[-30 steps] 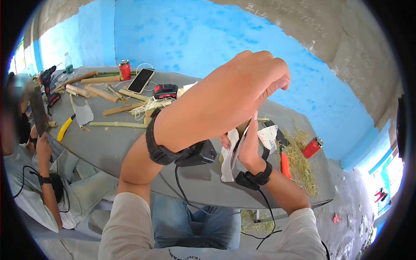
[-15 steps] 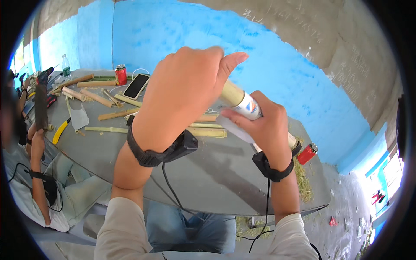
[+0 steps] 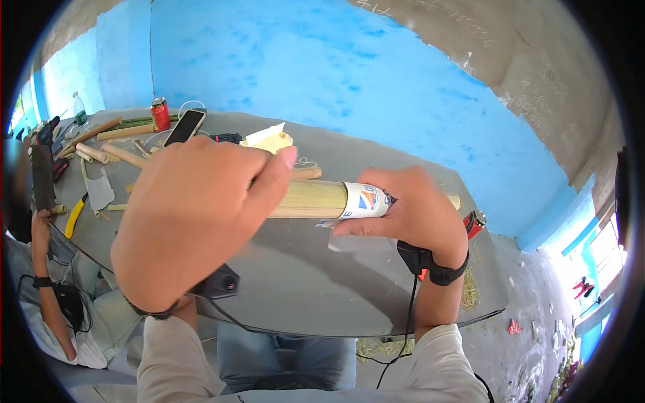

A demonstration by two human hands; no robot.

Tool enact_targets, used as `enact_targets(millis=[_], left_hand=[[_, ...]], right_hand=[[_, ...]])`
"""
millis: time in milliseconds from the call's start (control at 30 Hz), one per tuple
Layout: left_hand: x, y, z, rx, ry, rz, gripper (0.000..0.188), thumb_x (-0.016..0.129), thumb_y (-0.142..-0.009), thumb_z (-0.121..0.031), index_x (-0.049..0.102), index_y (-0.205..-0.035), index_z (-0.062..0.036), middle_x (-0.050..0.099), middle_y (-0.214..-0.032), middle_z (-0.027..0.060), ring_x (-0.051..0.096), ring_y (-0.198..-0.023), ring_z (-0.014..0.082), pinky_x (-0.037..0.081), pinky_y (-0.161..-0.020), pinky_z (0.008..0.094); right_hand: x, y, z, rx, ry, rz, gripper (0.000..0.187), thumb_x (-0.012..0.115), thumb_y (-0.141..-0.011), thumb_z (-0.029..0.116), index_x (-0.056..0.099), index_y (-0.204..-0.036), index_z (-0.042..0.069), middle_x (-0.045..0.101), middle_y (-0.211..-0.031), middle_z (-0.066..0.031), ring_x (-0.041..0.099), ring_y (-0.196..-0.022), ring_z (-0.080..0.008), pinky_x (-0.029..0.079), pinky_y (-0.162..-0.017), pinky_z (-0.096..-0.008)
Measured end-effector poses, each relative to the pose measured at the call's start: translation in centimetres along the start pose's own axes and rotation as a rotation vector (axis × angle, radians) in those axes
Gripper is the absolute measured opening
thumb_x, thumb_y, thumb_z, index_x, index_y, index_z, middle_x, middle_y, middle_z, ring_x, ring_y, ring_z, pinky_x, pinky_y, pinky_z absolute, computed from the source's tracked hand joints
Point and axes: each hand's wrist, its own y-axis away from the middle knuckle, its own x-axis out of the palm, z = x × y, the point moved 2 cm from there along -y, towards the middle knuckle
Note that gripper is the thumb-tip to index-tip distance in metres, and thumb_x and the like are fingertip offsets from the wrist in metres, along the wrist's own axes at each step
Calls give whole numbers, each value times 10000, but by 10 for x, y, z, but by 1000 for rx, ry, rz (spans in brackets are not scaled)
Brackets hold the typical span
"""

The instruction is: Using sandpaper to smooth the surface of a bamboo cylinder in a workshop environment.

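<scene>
Across the frame's centre, I now have the bamboo tube point(image 3: 312, 201) nearly level above the grey worktop point(image 3: 295, 289); half a second ago it slanted. The right hand point(image 3: 420, 215) is closed around its white paper wrap point(image 3: 363, 200), seemingly keeping it snug; the left hand point(image 3: 198, 211) hides the left end, and I cannot tell its grip.

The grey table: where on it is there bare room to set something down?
Two patches of the table look free: in front, between the wrapped bamboo and the near edge; and behind it, right of the pale paper, before the blue wall. The far left is crowded with bamboo pieces, a phone and a red can; straw lies at right.
</scene>
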Motion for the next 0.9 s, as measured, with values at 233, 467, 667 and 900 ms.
enact_targets(millis=[233,467,667,900], left_hand=[[5,-5,-4,86,48,-4,248,784,-830,-238,672,-848,-18,651,-775,131,607,-737,336,473,-689,445],[34,-3,-18,123,-144,135,421,829,-757,-290,639,-1039,-41,664,-817,125,640,-812,338,497,-718,455],[24,-9,22,9,-52,307,291,789,-767,-246,647,-953,-71,672,-801,155,653,-782,376,495,-672,479],[24,-10,13,21,-148,282,285,788,-732,-204,676,-945,-51,661,-782,152,663,-786,345,522,-705,456]], right_hand=[[1,3,-1,-60,112,-113,465,920,-702,417,683,-887,63,615,-678,-104,525,-567,-282,439,-546,-327],[14,-2,-3,-183,221,-106,483,883,-740,428,666,-975,67,606,-697,-121,539,-613,-356,442,-573,-384],[-15,3,-12,64,96,-9,430,883,-739,403,658,-891,70,629,-709,-116,558,-623,-336,455,-590,-374],[-2,6,-8,-8,241,-115,409,886,-721,388,671,-877,77,649,-717,-111,588,-643,-329,464,-590,-385]])
